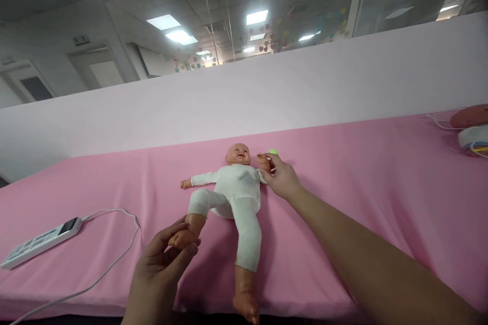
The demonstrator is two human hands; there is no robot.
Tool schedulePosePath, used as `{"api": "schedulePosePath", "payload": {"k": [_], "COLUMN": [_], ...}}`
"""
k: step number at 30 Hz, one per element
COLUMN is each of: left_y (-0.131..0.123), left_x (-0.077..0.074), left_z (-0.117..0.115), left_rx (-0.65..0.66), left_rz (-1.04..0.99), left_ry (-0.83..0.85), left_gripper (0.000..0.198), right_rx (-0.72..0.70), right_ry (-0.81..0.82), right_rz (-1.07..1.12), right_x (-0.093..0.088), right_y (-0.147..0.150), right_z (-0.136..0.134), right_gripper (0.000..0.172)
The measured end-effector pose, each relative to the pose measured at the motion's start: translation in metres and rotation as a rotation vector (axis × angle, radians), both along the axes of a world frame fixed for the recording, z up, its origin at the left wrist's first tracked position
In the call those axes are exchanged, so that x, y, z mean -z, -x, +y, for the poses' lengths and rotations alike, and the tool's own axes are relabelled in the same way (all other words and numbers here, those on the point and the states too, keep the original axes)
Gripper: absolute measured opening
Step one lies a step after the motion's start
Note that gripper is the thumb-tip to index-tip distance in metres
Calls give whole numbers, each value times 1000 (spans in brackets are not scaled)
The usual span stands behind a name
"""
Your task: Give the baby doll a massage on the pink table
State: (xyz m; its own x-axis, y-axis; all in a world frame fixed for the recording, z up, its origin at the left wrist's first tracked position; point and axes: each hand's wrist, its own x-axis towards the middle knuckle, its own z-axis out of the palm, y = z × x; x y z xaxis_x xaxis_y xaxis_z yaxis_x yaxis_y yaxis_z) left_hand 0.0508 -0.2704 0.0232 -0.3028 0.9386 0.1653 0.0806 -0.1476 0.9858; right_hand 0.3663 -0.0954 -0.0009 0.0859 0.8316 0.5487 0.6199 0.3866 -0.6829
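A baby doll [241,185] with a white cloth body lies on its back on a pink-covered table [335,188], its head at the far end. Its bare foot on the left side is gripped in my left hand [158,269], and that leg is bent and lifted. My right hand [283,177] has its fingers around the doll's raised hand on the right side. The doll's other arm stretches out to the left, and its other leg points straight toward me. Partly behind my right fingers shows a small light-green object [273,152].
To the left lies a white power strip [41,244], its cable [114,264] curling toward the front edge. A white partition [244,96] rises behind the table. At the far right edge are a skin-coloured object [470,116] and a white one [473,138] with thin cords.
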Motion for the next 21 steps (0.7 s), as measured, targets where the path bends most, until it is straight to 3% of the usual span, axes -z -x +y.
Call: {"api": "schedulePosePath", "payload": {"k": [5,10,15,21], "left_y": [6,-7,-22,-33], "left_x": [7,1,-9,-11], "left_z": [-8,0,21,59], "left_rx": [26,32,120,204], "left_rz": [-9,-68,-67,-18], "left_ry": [38,-33,-23,-31], "left_gripper": [53,49,52,48], "right_rx": [87,-35,-164,-320], "right_ry": [52,-43,-128,-179], "right_rz": [75,32,-190,-398], "right_x": [3,-5,-9,-5], "right_y": [-10,7,31,37], "right_z": [7,-6,-17,-15], "right_gripper": [44,45,43,34]}}
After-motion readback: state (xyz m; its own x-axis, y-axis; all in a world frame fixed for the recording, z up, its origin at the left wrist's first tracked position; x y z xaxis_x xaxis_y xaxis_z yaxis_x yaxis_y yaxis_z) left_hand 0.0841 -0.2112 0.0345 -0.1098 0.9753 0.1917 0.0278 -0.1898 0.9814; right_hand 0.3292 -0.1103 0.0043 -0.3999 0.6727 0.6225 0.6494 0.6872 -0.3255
